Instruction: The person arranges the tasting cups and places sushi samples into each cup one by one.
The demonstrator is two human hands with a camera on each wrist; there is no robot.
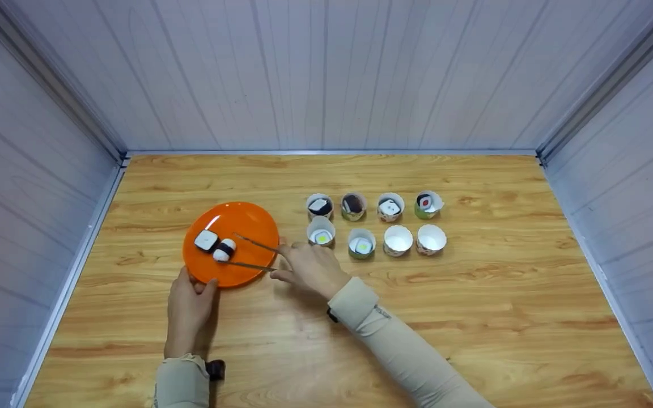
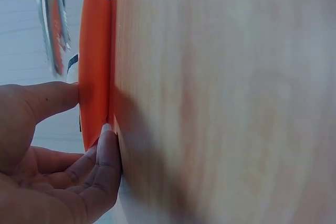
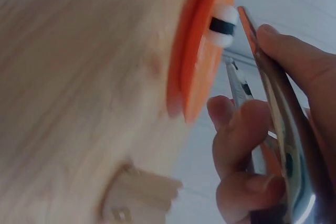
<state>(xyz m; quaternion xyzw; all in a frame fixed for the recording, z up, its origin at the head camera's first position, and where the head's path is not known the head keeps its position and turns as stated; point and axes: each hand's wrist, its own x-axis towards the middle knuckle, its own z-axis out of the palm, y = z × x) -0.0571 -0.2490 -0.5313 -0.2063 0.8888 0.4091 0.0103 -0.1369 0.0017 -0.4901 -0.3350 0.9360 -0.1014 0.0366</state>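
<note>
My left hand (image 1: 189,306) pinches the near-left rim of an orange plate (image 1: 247,218), thumb on top and fingers underneath, as the left wrist view shows. On the plate lie two toy sushi pieces: a white squarish one with dark sides (image 1: 206,241) and a white roll with a black band (image 1: 224,250). Metal tongs (image 3: 286,129) are gripped in my right hand (image 1: 312,267) at the plate's right side. Their arms stand spread over the plate, one tip close to the banded roll in the head view. Nothing is visibly clamped between them.
Right of the plate, several paper cups stand in two rows. Back-row cups, including one with a red-centred roll (image 1: 425,203), hold sushi pieces. Two front cups hold yellow-centred white pieces (image 1: 363,246); two others (image 1: 398,240) show bare white insides. Pale panels (image 1: 326,73) enclose the wooden table (image 1: 502,317).
</note>
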